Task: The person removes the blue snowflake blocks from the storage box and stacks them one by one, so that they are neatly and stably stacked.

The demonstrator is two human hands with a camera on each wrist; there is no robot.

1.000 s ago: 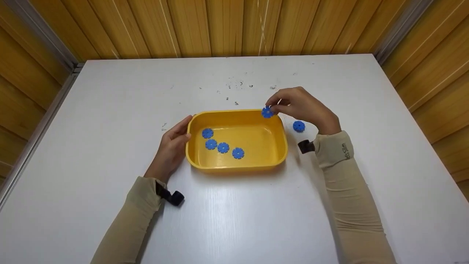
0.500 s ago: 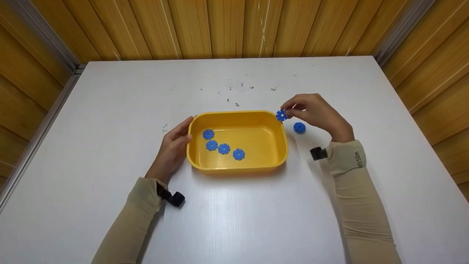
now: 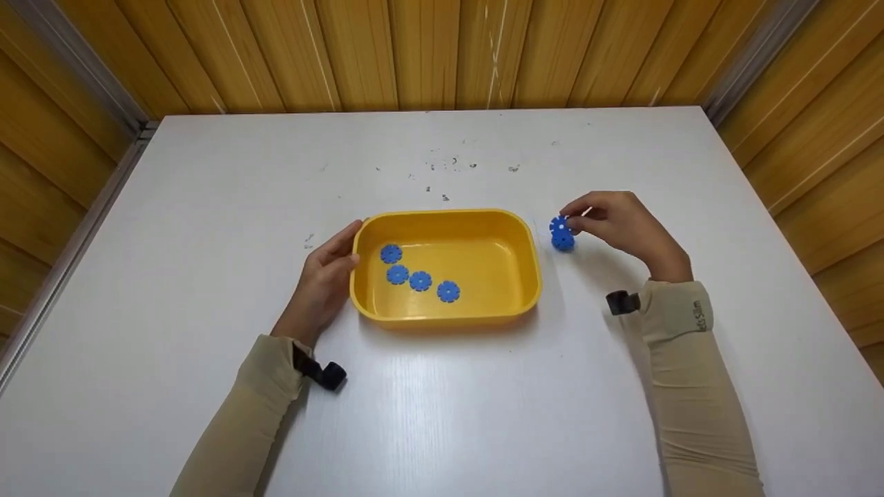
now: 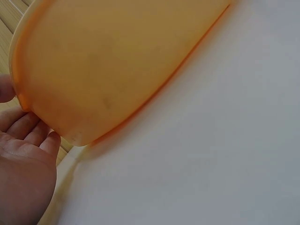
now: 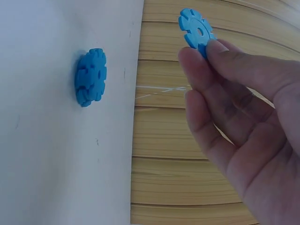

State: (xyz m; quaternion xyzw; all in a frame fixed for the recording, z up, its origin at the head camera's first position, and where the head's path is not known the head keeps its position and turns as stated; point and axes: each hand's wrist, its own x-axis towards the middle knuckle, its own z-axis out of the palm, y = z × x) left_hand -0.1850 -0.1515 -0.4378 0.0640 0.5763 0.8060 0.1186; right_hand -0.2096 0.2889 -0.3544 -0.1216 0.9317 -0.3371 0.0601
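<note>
Pinching one blue disc (image 5: 190,25) in my right hand (image 3: 632,231), I record it just beyond the yellow tub's (image 3: 476,276) right end, raised clear of the blue stack (image 5: 92,77) there, my left hand (image 3: 324,286) gripping the tub's left end.

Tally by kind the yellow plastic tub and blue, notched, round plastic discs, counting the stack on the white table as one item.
Yellow tub: 1
Blue discs lying in the tub: 4
Blue disc in the right hand: 1
Stack of blue discs on the table: 1 (layers unclear)
Total: 7
</note>
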